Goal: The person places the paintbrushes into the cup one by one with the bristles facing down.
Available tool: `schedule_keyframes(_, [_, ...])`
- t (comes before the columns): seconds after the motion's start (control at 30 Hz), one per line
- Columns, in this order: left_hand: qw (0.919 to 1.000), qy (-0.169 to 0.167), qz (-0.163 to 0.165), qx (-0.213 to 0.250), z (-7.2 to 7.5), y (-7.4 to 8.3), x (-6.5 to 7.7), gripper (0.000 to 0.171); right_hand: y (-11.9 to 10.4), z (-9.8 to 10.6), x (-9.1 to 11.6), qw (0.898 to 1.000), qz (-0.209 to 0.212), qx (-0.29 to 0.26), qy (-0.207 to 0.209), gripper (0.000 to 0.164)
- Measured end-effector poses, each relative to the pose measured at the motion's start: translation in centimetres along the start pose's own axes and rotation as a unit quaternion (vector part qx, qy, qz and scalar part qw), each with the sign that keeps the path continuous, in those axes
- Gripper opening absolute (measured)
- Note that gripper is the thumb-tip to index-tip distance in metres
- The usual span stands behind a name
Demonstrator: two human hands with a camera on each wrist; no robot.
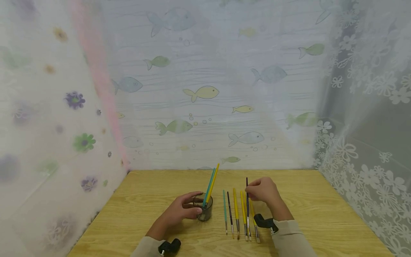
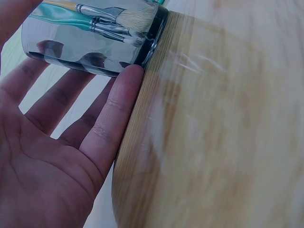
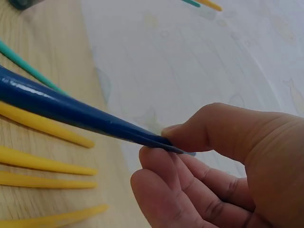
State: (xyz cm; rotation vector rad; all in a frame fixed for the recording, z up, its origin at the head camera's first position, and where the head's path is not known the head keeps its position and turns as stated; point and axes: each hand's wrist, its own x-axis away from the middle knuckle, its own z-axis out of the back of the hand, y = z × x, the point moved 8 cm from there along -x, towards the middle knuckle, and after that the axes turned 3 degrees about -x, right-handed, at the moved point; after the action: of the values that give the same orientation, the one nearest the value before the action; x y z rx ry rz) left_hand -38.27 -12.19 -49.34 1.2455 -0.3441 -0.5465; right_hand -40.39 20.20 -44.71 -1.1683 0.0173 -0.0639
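Note:
My left hand (image 1: 179, 213) holds a smoky clear glass (image 1: 206, 215) from its left side, thumb in front and fingers behind. Teal paintbrushes (image 1: 209, 185) and a yellow paintbrush (image 1: 214, 180) lean in it, bristles down, as the left wrist view also shows. Between thumb and fingertips my right hand (image 1: 265, 191) pinches a dark blue paintbrush (image 3: 71, 111) near its handle tip. That brush points bristles toward me, over a row of brushes on the table: a teal paintbrush (image 1: 225, 208), a dark paintbrush (image 1: 229, 212) and several yellow paintbrushes (image 1: 236, 205).
The wood-grain table (image 1: 154, 187) ends at the back against a fish-print curtain (image 1: 205, 142). A flower-print curtain (image 1: 48, 142) hangs at the left, a white-flowered sheer one (image 1: 369, 160) at the right. Black mounts (image 1: 265, 221) sit on both wrists.

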Motion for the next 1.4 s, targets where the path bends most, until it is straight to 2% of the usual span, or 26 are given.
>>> schedule_keyframes(0.27, [1.0000, -0.002, -0.002, 0.000, 0.0, -0.1, -0.1, 0.057, -0.5, 0.2, 0.1, 0.999, -0.002, -0.052, 0.005, 0.032])
schedule_keyframes(0.63, [0.9999, -0.007, -0.011, 0.001, -0.1, 0.1, -0.1, 0.057, -2.0, 0.5, 0.5, 0.994, 0.014, -0.110, 0.023, 0.030])
schedule_keyframes(0.93, [0.9999, -0.009, -0.006, 0.006, 0.0, -0.1, -0.2, 0.058, -3.5, 0.8, 1.0, 0.991, 0.034, -0.127, 0.040, 0.028])
schedule_keyframes(1.2, [1.0000, -0.004, -0.003, 0.004, 0.0, -0.2, -0.1, 0.057, -5.3, 0.9, 1.7, 0.987, 0.061, -0.144, 0.038, 0.028])
schedule_keyframes(1.4, [1.0000, -0.003, -0.002, 0.001, 0.0, -0.3, -0.1, 0.057, -6.1, 1.0, 2.0, 0.983, 0.064, -0.168, 0.038, 0.025])
